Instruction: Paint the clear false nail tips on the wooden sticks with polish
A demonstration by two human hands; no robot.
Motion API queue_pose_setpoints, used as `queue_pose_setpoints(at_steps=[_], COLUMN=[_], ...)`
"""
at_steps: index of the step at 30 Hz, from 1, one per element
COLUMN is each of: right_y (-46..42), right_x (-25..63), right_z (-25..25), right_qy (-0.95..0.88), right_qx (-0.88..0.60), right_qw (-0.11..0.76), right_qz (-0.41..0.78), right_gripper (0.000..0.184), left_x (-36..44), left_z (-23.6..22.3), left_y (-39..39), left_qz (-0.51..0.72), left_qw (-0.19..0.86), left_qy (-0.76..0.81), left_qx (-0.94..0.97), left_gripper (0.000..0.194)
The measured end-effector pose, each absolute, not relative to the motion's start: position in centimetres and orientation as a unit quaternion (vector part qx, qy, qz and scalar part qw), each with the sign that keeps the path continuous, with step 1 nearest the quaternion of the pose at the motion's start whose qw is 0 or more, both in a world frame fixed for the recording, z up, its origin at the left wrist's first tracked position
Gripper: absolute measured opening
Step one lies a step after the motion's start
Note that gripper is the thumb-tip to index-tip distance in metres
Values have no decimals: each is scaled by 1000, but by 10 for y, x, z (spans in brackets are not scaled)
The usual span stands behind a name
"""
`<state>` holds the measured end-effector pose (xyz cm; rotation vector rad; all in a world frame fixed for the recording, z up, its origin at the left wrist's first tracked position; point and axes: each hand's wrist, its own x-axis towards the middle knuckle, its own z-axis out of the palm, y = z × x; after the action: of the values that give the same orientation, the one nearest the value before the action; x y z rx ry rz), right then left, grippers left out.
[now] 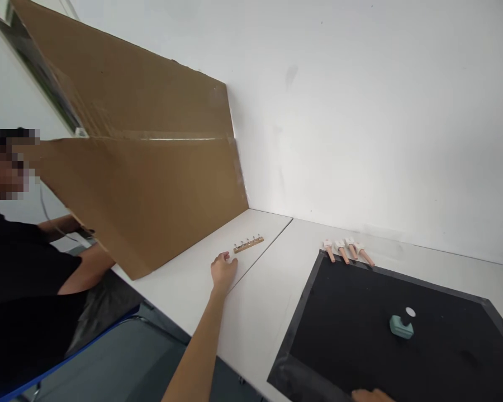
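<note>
The right hand (pixel 372 396) is cut off at the bottom edge, grip impossible to tell, and beyond it a green bottle (pixel 401 328) sits on the black mat (pixel 343 329). Here's the left hand (pixel 223 273), fingers loosely parted just beside a hooked wooden strip (pixel 248 245) on the white table (pixel 272 290), while cardboard (pixel 159 195) rises alongside, partly hiding a seated person (pixel 20 290).

One view, your head cam: looks forward and down from close above the table (pixel 274 290), wide framing, facing the white wall (pixel 360 111).
</note>
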<state>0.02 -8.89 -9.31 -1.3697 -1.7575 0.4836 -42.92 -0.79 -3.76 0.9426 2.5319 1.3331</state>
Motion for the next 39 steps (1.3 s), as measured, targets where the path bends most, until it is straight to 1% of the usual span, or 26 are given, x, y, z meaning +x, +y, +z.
queue_pose_setpoints(at_steps=[2, 4, 5, 6, 7, 8, 9, 10, 11, 12, 13, 14, 15, 16, 18, 19, 20, 21, 22, 25, 30, 32, 34, 36, 39], right_y=[-31, 32, 64, 94, 120, 143, 162, 176, 186, 191, 192, 191, 186, 178, 155, 139, 122, 103, 83, 20, -54, -61, -57, -44, -23], right_x=[-44, -85, -104, -120, -133, -144, -152, -157, -160, -160, -160, -157, -153, -147, -127, -113, -97, -79, -59, 4, 93, 116, 131, 138, 137], right_z=[-73, -54, -45, -37, -30, -25, -22, -21, -21, -22, -24, -26, -28, -30, -34, -37, -39, -41, -42, -46, -47, -47, -45, -42, -34], right_qy=[-714, -715, -713, -708, -703, -696, -691, -686, -683, -680, -678, -677, -676, -677, -680, -683, -686, -687, -689, -687, -668, -664, -689, -717, -758], right_qx=[-521, -516, -516, -521, -527, -535, -542, -549, -553, -559, -562, -566, -568, -569, -568, -566, -565, -564, -564, -571, -604, -613, -595, -567, -522], right_qw=[417, 412, 409, 406, 403, 401, 399, 396, 395, 392, 390, 389, 388, 388, 390, 392, 394, 399, 400, 405, 400, 395, 357, 314, 289], right_qz=[212, 232, 241, 249, 256, 262, 265, 267, 268, 269, 268, 267, 264, 260, 250, 242, 235, 226, 217, 193, 168, 165, 209, 257, 263], right_gripper=[20, 16, 23, 17, 32, 30, 40, 55, 65, 69, 72, 70, 64, 58, 30, 33, 17, 15, 19, 20, 22, 22, 34, 43, 49], left_x=[-445, -457, -461, -465, -467, -468, -468, -466, -463, -459, -453, -445, -435, -424, -398, -383, -367, -351, -336, -294, -241, -220, -195, -169, -129], left_z=[-37, -37, -37, -37, -36, -36, -36, -36, -35, -35, -34, -33, -31, -28, -21, -16, -11, -6, -1, 11, 15, 13, 13, 14, 16], left_y=[1, 10, 14, 18, 22, 25, 28, 30, 32, 33, 33, 32, 31, 29, 22, 17, 12, 5, -1, -18, -26, -24, -23, -24, -30], left_qz=[431, 422, 419, 418, 418, 420, 424, 431, 439, 450, 462, 475, 488, 500, 519, 528, 534, 539, 544, 555, 545, 550, 548, 525, 470], left_qw=[60, 61, 63, 66, 70, 74, 80, 88, 97, 107, 116, 126, 137, 148, 170, 181, 192, 200, 212, 277, 344, 375, 412, 454, 508], left_qy=[838, 835, 833, 831, 829, 826, 821, 815, 807, 797, 785, 770, 751, 732, 689, 667, 648, 631, 610, 538, 494, 461, 422, 394, 363], left_qx=[330, 348, 355, 361, 365, 369, 373, 377, 382, 389, 396, 407, 422, 439, 476, 493, 508, 521, 536, 571, 584, 587, 593, 603, 624], left_gripper=[33, 33, 33, 33, 33, 35, 38, 42, 46, 49, 52, 53, 53, 53, 51, 51, 50, 49, 48, 44, 42, 43, 44, 45, 44])
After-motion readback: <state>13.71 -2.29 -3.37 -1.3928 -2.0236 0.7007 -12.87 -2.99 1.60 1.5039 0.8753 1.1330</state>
